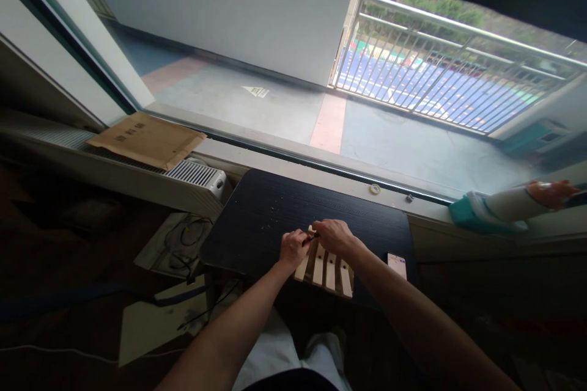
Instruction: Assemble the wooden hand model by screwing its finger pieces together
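On the near edge of a black table lies a wooden piece with several pale slats, some marked by a dark round spot near the top. My left hand is closed at its upper left, around a small dark thing too small to name. My right hand is closed just above the slats, its fingers meeting the left ones at the same dark thing. The hands cover the upper part of the wooden piece.
A phone lies at the table's right end. On the window ledge sit a tape roll and a small grey object. A brown envelope rests on the radiator. Cables lie at lower left; a teal bin stands right.
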Tool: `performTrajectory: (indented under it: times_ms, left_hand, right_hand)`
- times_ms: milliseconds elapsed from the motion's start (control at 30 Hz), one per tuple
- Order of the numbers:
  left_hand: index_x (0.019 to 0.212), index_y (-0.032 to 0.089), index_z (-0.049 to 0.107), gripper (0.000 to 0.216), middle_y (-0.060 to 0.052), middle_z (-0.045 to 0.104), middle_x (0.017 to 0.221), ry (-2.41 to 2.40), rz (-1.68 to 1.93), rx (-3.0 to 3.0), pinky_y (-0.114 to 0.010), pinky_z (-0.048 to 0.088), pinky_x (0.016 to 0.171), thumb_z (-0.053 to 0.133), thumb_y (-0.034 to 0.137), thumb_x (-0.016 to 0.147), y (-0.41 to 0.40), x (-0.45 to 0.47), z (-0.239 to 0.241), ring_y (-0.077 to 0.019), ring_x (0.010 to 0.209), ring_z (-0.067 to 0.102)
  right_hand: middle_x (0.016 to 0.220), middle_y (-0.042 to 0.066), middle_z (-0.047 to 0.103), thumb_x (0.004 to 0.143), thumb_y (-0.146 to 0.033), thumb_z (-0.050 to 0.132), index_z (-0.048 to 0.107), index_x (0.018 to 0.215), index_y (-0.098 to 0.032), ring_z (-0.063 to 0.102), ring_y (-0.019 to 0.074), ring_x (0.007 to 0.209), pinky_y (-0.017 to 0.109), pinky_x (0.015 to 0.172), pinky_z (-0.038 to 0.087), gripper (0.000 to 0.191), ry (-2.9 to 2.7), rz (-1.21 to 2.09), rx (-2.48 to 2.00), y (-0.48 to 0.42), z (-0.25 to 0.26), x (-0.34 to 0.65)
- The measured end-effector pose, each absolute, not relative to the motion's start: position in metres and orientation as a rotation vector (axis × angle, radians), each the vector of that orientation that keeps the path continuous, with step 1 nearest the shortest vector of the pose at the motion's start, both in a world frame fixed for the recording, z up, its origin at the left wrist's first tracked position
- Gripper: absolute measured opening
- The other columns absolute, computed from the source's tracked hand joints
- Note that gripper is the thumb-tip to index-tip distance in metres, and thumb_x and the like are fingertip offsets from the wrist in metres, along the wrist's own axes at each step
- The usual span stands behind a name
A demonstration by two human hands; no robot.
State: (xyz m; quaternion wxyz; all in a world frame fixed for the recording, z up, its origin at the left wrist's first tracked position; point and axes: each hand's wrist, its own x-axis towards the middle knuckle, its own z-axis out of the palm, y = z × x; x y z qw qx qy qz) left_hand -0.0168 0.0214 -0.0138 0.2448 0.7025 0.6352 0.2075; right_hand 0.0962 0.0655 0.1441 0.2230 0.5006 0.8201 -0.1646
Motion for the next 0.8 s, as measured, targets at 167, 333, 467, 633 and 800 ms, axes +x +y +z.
performTrajectory:
  times_ms: [167,333,467,633,800]
  left_hand:
    - [0.087,0.020,0.067,0.015,-0.003,0.068,0.089,1.756,0.577,1.885,-0.033,0.038,0.081,0.055,0.029,0.087,0.020,-0.016,-0.011,-0.0183,0.086,0.062]
    - [0.086,0.020,0.067,0.016,-0.004,0.068,0.089,1.749,0.580,1.913,-0.034,0.038,0.085,0.053,0.027,0.088,0.020,-0.018,-0.010,-0.0185,0.087,0.062]
    - [0.085,0.021,0.068,0.015,-0.004,0.068,0.089,1.760,0.540,1.907,-0.035,0.038,0.087,0.054,0.025,0.087,0.020,-0.017,-0.010,-0.0186,0.087,0.061]
    - [0.089,0.023,0.070,0.015,-0.004,0.068,0.090,1.778,0.513,1.872,-0.035,0.039,0.085,0.055,0.025,0.086,0.021,-0.016,-0.011,-0.0189,0.089,0.062]
    - [0.091,0.024,0.071,0.017,-0.003,0.068,0.093,1.768,0.511,1.873,-0.034,0.039,0.083,0.055,0.026,0.086,0.021,-0.016,-0.009,-0.0187,0.089,0.062]
  right_hand:
    - [0.100,0.005,0.070,0.088,-0.011,0.051,0.069,0.099,-0.021,0.064,0.0154,0.090,0.021,0.072,0.043,0.024,2.334,-0.461,1.295,0.068,0.144,0.096]
    - [0.091,0.008,0.071,0.097,-0.034,0.041,0.069,0.096,-0.018,0.066,0.0175,0.080,0.024,0.065,0.046,0.032,2.228,-0.416,1.464,0.058,0.142,0.092]
    - [0.093,0.008,0.072,0.092,-0.017,0.050,0.069,0.095,-0.019,0.066,0.0171,0.082,0.023,0.068,0.046,0.019,2.257,-0.344,1.326,0.058,0.147,0.083]
    - [0.097,0.008,0.072,0.088,-0.012,0.054,0.071,0.091,-0.018,0.066,0.0169,0.085,0.023,0.072,0.047,0.018,2.277,-0.348,1.269,0.060,0.138,0.079]
    - [0.087,0.011,0.072,0.090,-0.017,0.051,0.072,0.090,-0.015,0.067,0.0185,0.077,0.024,0.065,0.048,0.021,2.185,-0.322,1.347,0.062,0.136,0.080]
